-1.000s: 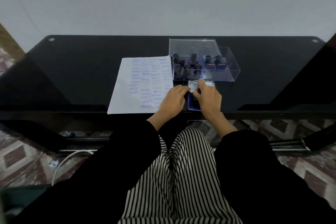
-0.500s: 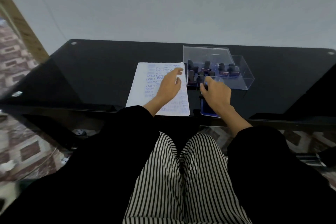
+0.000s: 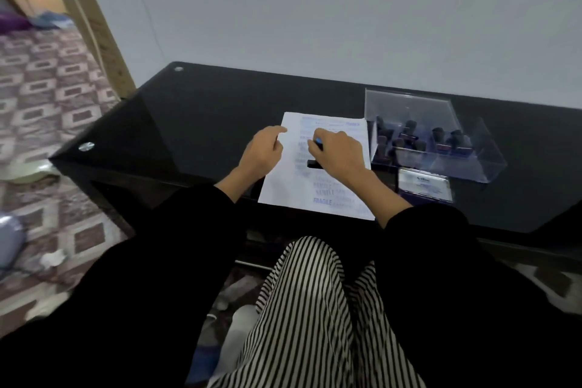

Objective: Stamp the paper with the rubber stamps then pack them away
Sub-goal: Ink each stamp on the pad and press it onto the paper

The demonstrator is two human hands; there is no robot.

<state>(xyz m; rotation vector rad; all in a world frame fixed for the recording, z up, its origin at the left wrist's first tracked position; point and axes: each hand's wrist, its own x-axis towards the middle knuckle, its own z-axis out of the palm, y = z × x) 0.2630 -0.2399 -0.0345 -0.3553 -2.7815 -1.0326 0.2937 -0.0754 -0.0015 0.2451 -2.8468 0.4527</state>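
Head view: the right hand point(image 3: 338, 153) is over the middle of the paper point(image 3: 318, 167), knuckles up, fingers curled and clamped on a stamp point(image 3: 316, 164). The stamp's dark base shows just below the fingertips, against the sheet; a blue bit shows at the top of the grip. The wrist runs back and to the right into a black sleeve point(image 3: 441, 261).

The left hand point(image 3: 263, 151) is just to the left of the right hand, at the paper's left edge. Its fingers are loosely bent with the forefinger stretched toward the sheet's top corner; it grips nothing, and I cannot tell if it presses on the sheet. The two hands are near but apart.

The paper lies on a black glass table point(image 3: 189, 123), and carries many blue prints, with "FRAGILE" readable below the right hand. To the right of the right hand, just beside the paper's edge, stands a clear box point(image 3: 466, 164) with dark stamps point(image 3: 409, 132) upright inside. Nearer the person than the box, right of the right wrist, lies an ink pad point(image 3: 423, 184). Striped trousers point(image 3: 315, 309) fill the bottom of the view.
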